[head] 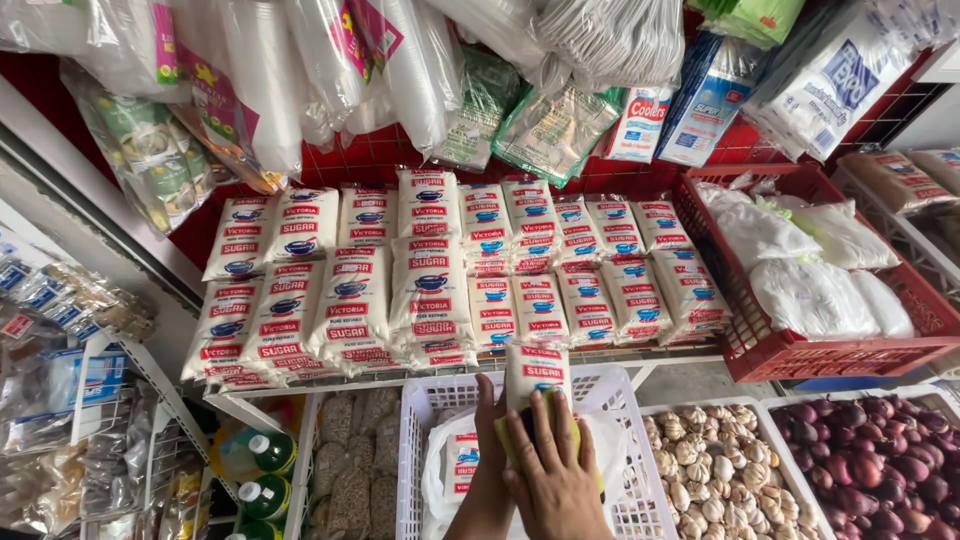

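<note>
Head view: your right hand (555, 480) lies flat on a yellow cloth (545, 425) against a sugar bag (537, 375), left hand (487, 420) gripping the bag's side, over the white basket (420, 440) w/ little room. Garlic bin (705, 465) just right; shelf (400, 380) packed w/ sugar.

Sugar packets (440, 270) on the shelf: white, each with red label bands and a small blue emblem. Packet under the hands (537, 375): same white with red banding. Cloth (540, 430) beneath the right hand (555, 475): yellow. Basket (425, 400) holding it: white lattice. Crate (800, 350) at the shelf's right end: red, filled with plain white bags (800, 290). Garlic (715, 465): off-white with tan. Onions (885, 450): deep purple-red. Back grid (370, 160): red. Bottles (265, 470) lower left: green, white caps.
</note>
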